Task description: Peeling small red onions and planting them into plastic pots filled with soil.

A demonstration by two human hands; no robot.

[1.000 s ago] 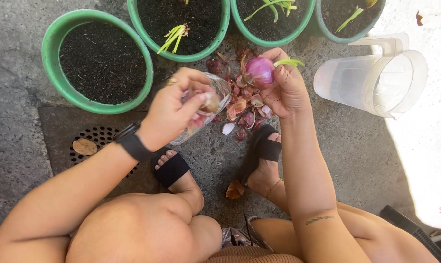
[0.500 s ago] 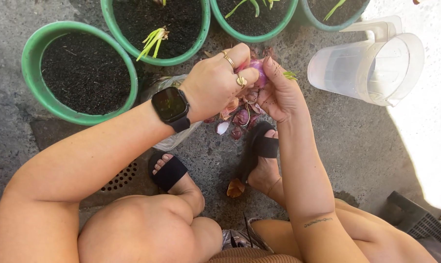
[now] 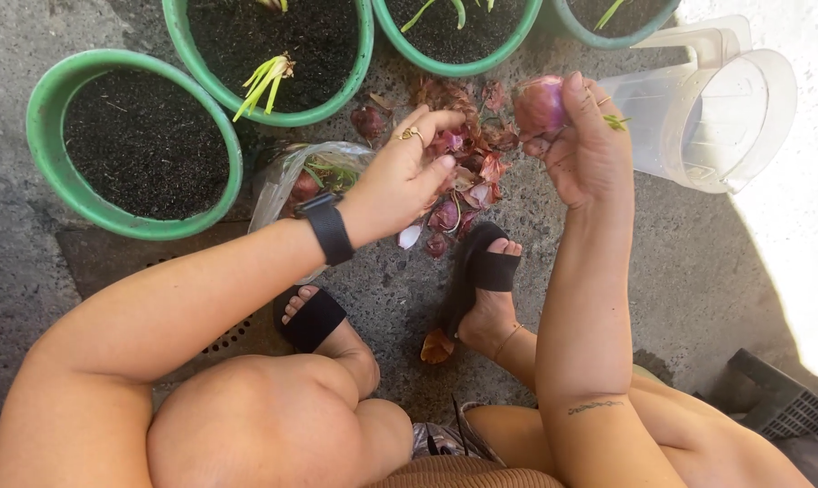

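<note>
My right hand [image 3: 592, 145] holds a purple-red onion bulb [image 3: 538, 101] with a bit of green shoot, raised above the ground. My left hand [image 3: 403, 176], with a ring and a black wrist watch, hovers over a pile of reddish onion skins [image 3: 463, 154] on the concrete; its fingers pinch a piece of skin. A clear plastic bag [image 3: 308, 176] with more bulbs lies just left of that hand.
Green pots of dark soil stand along the top: an empty-looking one [image 3: 52, 172] at left, one with yellow-green shoots [image 3: 266, 74], and two more. A clear plastic pitcher [image 3: 716, 113] stands at right. My sandalled feet [image 3: 486, 271] rest below the skins. A floor drain lies under my left arm.
My left hand has drawn away from the onion and dropped toward the skin pile. The right hand has lifted the bulb slightly up and to the right.
</note>
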